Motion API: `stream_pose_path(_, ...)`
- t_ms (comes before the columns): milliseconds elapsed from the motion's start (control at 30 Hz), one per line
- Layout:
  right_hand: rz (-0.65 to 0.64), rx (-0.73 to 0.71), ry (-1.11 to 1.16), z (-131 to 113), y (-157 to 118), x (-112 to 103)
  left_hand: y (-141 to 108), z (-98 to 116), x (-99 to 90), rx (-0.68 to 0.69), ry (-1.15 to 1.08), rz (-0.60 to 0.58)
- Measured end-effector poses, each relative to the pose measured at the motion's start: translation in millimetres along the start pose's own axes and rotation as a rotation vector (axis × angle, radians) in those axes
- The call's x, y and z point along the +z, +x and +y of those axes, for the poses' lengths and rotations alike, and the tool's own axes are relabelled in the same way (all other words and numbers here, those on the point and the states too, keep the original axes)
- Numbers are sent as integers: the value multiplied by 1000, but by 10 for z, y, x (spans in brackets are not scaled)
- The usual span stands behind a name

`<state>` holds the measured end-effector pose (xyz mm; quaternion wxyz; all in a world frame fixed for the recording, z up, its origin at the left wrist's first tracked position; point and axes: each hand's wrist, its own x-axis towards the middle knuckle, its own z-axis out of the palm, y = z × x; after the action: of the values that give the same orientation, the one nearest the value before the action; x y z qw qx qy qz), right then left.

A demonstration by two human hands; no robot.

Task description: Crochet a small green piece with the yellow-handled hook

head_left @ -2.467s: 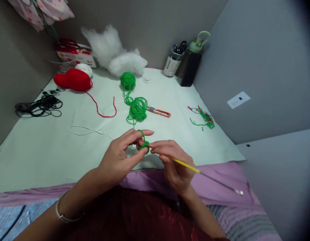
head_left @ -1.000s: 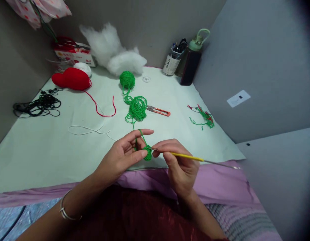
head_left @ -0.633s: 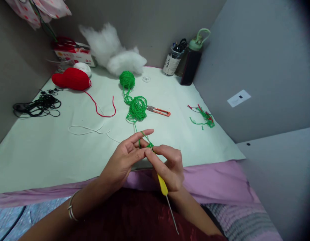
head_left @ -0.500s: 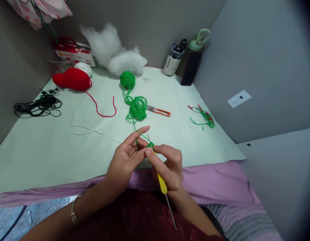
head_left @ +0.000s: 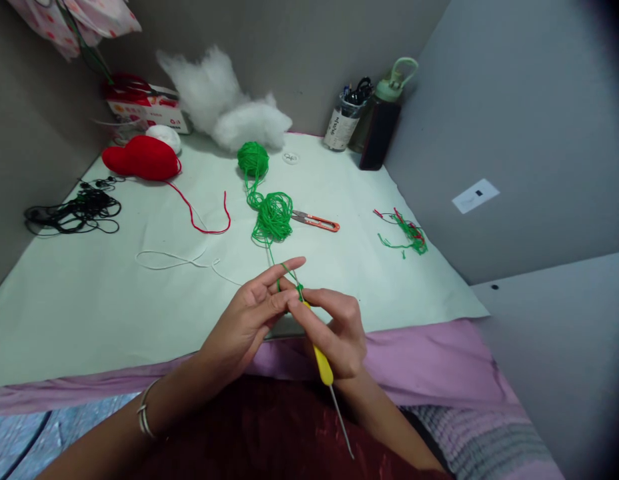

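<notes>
My right hand (head_left: 334,330) grips a crochet hook (head_left: 323,365) by its yellow handle, one metal end pointing down past the wrist. The other end meets a small piece of green crochet (head_left: 300,291), mostly covered by fingers. My left hand (head_left: 254,310) pinches that piece between thumb and fingers, its index finger stretched out with green yarn looped over it. The strand runs up to a loose heap of green yarn (head_left: 273,217) on the table, which leads on to a green yarn ball (head_left: 253,159). Beside the heap lie orange thread snips (head_left: 317,221).
On the left are red yarn (head_left: 142,159), a white ball (head_left: 164,138), tangled black cord (head_left: 79,210) and a white strand (head_left: 172,259). White stuffing (head_left: 229,107), a pen cup (head_left: 342,123) and a bottle (head_left: 382,120) stand behind. Yarn scraps (head_left: 412,237) lie right.
My left hand has tilted slightly, with its index finger a little further right and lower. The hook's tip has sunk closer to the green piece. The view has shifted slightly.
</notes>
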<state>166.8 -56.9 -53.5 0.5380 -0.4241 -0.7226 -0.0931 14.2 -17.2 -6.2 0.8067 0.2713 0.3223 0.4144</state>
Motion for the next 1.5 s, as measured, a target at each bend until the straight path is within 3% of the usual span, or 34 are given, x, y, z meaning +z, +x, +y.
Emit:
stream_pose_path(100,1,86,151,16,67,-33,12,8,-33,-42,12,-73)
stream_pose_path(200,-66,213,283,26,161,-76,16,-2,-31,90,156,-39)
stream_pose_path(300,-47,69,75,15,137,-63,-2,-23,19,169,178,28)
stream_pose_path(400,59,-28,5,10,62,-9,-16,-11,41,13,0,-4)
stream_pose_path(500,71,113,211,26,73,0,-1,40,-12,-83,-42,-80)
stream_pose_path(667,-21,357,495,49,231,-127,53,102,-122,-7,101,-102)
stream_pose_path(933,40,671,819,20,253,-151,77,114,-139,-33,205,-198)
stream_pose_path(1033,42,709,879,21,235,-161,62,137,-162,33,338,-225)
stream_pose_path(1200,11,738,852,16,209,-184,34,216,-165,274,778,-159)
stream_pose_path(1367,16,802,854,-11,208,-195,31,308,-165,425,1013,-169)
stream_pose_path(1433,22,846,880,-15,233,-217,27,336,-191,425,1049,-183)
stream_pose_path(1500,23,884,931,-9,271,-240,21,342,-224,337,996,-211)
